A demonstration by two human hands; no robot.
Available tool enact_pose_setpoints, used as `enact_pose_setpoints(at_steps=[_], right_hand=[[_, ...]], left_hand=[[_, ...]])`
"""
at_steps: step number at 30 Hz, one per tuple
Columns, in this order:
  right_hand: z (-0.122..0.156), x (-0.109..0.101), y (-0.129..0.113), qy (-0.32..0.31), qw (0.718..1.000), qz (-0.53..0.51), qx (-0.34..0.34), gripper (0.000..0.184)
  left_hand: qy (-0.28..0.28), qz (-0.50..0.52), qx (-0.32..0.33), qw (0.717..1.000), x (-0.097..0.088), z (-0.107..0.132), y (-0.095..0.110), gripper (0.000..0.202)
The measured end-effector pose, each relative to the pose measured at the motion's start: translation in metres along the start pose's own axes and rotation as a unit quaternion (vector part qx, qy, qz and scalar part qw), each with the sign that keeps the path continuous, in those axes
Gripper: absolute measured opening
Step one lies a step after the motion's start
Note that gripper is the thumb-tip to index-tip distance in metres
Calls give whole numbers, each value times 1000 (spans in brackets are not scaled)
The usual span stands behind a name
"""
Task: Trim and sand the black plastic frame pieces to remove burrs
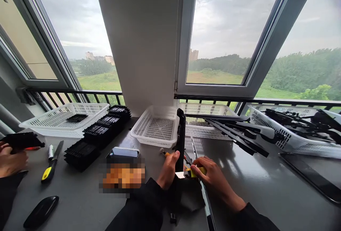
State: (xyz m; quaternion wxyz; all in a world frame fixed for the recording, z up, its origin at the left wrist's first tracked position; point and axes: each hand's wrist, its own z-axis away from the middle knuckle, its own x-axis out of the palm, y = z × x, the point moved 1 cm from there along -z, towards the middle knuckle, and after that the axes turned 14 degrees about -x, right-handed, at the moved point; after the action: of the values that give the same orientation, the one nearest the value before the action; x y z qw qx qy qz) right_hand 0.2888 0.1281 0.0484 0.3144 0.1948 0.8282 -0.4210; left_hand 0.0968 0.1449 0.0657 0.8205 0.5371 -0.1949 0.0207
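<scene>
My left hand point(169, 168) is closed around a long, narrow black plastic part point(181, 128), which stands up from the table between my hands. A yellow tool with a dark section point(196, 171) is in the closed fingers of my right hand point(214, 177), touching or very near the part's lower end; its exact kind is unclear. Something with an orange handle point(167, 154) shows just behind my left thumb. Below my hands lies a dark, flat piece point(190, 195). A long metal strip point(207, 202) runs past it under my right hand.
White baskets point(154, 141) line the window side; long black strips point(237, 137) jut from one. Stacked black grid trays point(81, 152), a yellow-black knife point(50, 167) and a black mouse-shaped object point(41, 211) lie left. Another person's hand point(12, 161) holds a black part. A dark panel point(311, 176) lies right.
</scene>
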Motion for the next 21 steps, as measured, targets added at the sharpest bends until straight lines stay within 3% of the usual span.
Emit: enact_pose_setpoints(at_steps=[7,16,21], right_hand=[[0,15,-3,3,997,72,-37,24],[1,16,-17,16,992,71,-105,24],[2,6,-41,-46,990,23,-131,13]], left_hand=[[-15,-18,11,1000,1,-1,-1,50],[-21,-21,7,1000,-4,-6,-5,45],[-21,-24,15,999,-4,-8,-5,52]])
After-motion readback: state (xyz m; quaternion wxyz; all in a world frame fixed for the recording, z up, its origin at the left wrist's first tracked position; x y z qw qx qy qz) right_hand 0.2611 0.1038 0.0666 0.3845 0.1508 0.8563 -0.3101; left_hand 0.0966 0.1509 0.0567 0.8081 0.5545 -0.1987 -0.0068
